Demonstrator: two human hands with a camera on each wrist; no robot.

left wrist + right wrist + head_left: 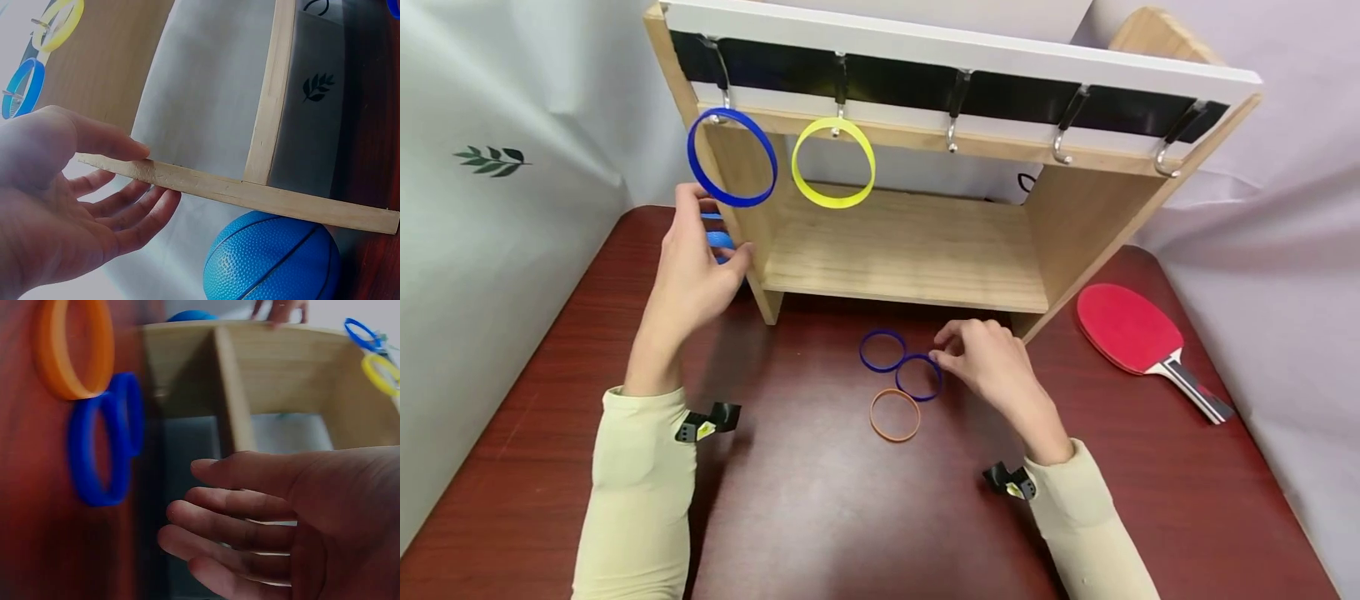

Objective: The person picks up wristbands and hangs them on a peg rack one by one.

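My left hand (696, 267) grips the left side panel of a wooden shelf rack (206, 190), thumb on the inner side and fingers on the outer. My right hand (992, 362) hovers beside the nearer dark blue ring (919, 377), fingers loosely bent and nothing between them. A second blue ring (882, 332) lies against it, and an orange ring (895, 440) lies just in front. From the rack's leftmost hook hangs another blue ring (733, 202); a yellow ring (833, 202) hangs from the hook beside it.
Three more metal hooks (1063, 146) line the rack's top rail. Behind the left panel sits a blue ball (275, 259) with black seams. A red table tennis paddle (1127, 327) lies on the dark red table (820, 517) at the right. Pale cloth (505, 250) surrounds the table.
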